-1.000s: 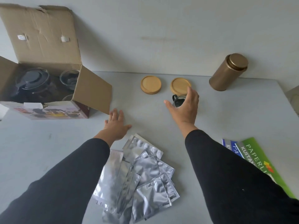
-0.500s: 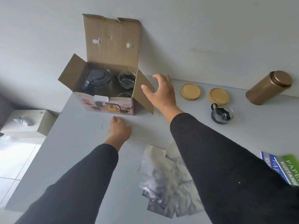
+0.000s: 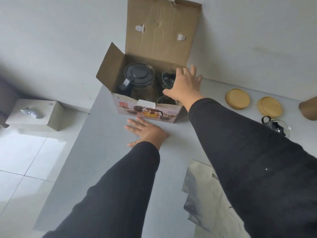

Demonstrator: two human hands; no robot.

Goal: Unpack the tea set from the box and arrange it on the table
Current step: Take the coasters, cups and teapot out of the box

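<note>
Left hand (image 3: pixel 147 131) flat and palm down, fingers straight and slightly spread, pointing forward, arm stretched out in a black sleeve. Right hand (image 3: pixel 184 85) raised and reaching further forward, back of hand up, fingers extended and fanned, thumb out to the left, holding nothing. Right arm in a black sleeve, crossing up from lower right.

The box (image 3: pixel 147 112) has a line of printing on its front, but it is too blurred to read.
</note>
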